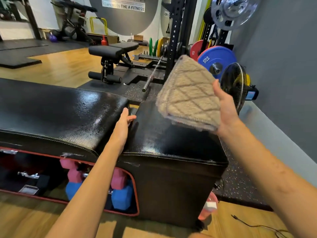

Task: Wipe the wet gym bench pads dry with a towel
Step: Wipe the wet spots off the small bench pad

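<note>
Both forearms reach in, left hand [123, 121] resting flat-fingered in the gap between the long pad [60, 115] and short pad [171, 143], right hand [225, 107] gripping the folded towel [187, 95] above the short pad's far edge, so I'd press it flat and drag overlapping strokes edge to edge.

Folded beige towel [188, 97] raised above wet glossy black bench pads [68, 114]

On the grey round wall sign [123, 14], the line "Powered by THE A FITNESS" can be read on a white strip; the larger lettering above it is cut off by the frame. "20 KG" is printed in white on the blue weight plate [217, 60]. "25" is printed on the red weight plate [195, 49], with smaller letters beneath, too small to be made out.
</note>
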The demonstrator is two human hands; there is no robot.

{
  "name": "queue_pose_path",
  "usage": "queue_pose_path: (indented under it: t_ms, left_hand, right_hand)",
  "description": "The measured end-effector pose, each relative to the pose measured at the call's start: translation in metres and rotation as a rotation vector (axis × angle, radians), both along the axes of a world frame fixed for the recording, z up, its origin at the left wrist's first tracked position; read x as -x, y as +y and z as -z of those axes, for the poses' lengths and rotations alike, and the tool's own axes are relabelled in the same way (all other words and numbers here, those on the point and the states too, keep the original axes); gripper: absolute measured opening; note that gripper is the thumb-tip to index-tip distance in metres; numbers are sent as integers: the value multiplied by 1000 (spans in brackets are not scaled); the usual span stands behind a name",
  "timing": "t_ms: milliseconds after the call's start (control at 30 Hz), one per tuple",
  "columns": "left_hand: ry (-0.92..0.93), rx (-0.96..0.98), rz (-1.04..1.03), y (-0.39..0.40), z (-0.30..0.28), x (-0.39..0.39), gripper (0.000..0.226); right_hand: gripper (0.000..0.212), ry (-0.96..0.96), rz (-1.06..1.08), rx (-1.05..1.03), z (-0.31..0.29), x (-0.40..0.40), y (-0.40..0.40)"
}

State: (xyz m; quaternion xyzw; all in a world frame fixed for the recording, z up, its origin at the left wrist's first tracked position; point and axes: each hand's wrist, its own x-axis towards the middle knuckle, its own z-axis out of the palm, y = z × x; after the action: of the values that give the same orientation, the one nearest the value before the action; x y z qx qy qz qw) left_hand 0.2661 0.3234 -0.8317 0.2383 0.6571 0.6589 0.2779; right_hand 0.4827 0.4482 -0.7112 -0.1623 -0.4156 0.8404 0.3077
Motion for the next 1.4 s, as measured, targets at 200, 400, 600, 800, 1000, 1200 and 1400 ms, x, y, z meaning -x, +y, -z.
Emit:
queue_pose_path:
  t_ms: [200, 400, 600, 800, 1000, 1200, 1400]
  left_hand:
    - [35, 24, 23, -1, -3, -3, 62]
    - [79, 81, 26, 1, -3, -4, 80]
    - [107, 119, 27, 3, -4, -5, 83]
    - [111, 109, 38, 3, -3, -4, 74]
    - [38, 63, 51, 1, -5, -7, 66]
    - [27, 13, 54, 0, -12, -15, 61]
    - [-189, -108, 3, -11, -14, -8, 72]
  right_hand:
    - [68, -1106, 432, -781, 21, -2, 55]
    - [88, -1397, 311, -1140, 23, 35, 30]
    - [115, -1671, 103, -1306, 52, 58, 20]
    - [103, -1633, 108, -1252, 57, 42, 47]
    - [97, -1644, 91, -1365, 58, 53, 38]
    - [95, -1497, 0, -1573, 64, 90, -2]
    - [78, -1200, -111, -1844, 73, 116, -76]
